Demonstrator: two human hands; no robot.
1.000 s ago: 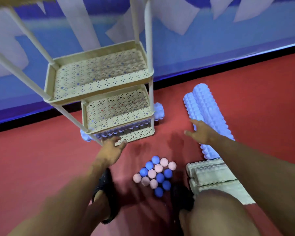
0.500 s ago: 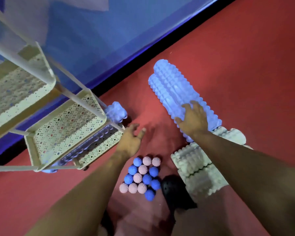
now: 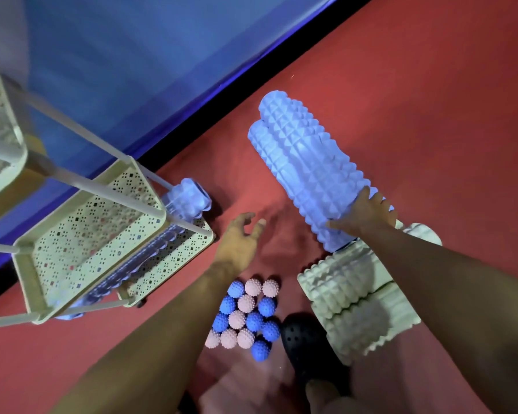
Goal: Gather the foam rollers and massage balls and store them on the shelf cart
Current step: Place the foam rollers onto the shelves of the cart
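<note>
Two pale blue ridged foam rollers (image 3: 302, 165) lie side by side on the red floor. My right hand (image 3: 368, 213) rests over their near end, fingers curled around the upper one. My left hand (image 3: 240, 234) hovers open over the floor between the rollers and the cream shelf cart (image 3: 84, 234). Another blue roller (image 3: 189, 198) lies on the cart's bottom shelf, one end sticking out. Cream ridged rollers (image 3: 356, 300) lie below my right arm. A cluster of several blue and pink spiky massage balls (image 3: 245, 315) sits near my foot.
A blue wall (image 3: 132, 70) with a black base strip runs diagonally behind the cart. The cart's middle perforated shelf holds nothing. My black shoe (image 3: 305, 345) stands beside the balls, and my knee shows at the bottom edge.
My view has swung right and down. My right hand reached onto the blue rollers and closed over their near end. My left hand left the cart's edge and moved toward the rollers.
</note>
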